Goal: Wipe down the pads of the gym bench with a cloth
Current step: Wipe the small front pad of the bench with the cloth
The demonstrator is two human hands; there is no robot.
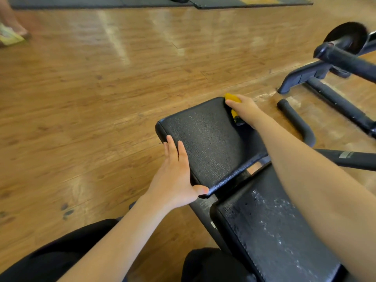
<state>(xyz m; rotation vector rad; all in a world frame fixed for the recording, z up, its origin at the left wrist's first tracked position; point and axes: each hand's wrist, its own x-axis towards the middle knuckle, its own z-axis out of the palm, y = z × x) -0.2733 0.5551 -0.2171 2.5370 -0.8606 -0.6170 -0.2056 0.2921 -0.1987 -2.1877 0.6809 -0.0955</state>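
Note:
A black gym bench runs from bottom right toward the middle. Its far seat pad (205,137) is textured black. The near back pad (270,231) carries white droplets or specks. My right hand (245,108) grips a yellow cloth (231,97) at the far right corner of the seat pad; most of the cloth is hidden under the hand. My left hand (175,178) rests on the pad's near left edge with straight fingers and the thumb at the pad's corner.
Wooden floor (101,98) surrounds the bench. Black frame tubes and a footed base (317,84) of other equipment stand at the right, with a weight plate (350,35) behind. Black mats (122,2) lie at the far edge. Another person's foot (12,31) is top left.

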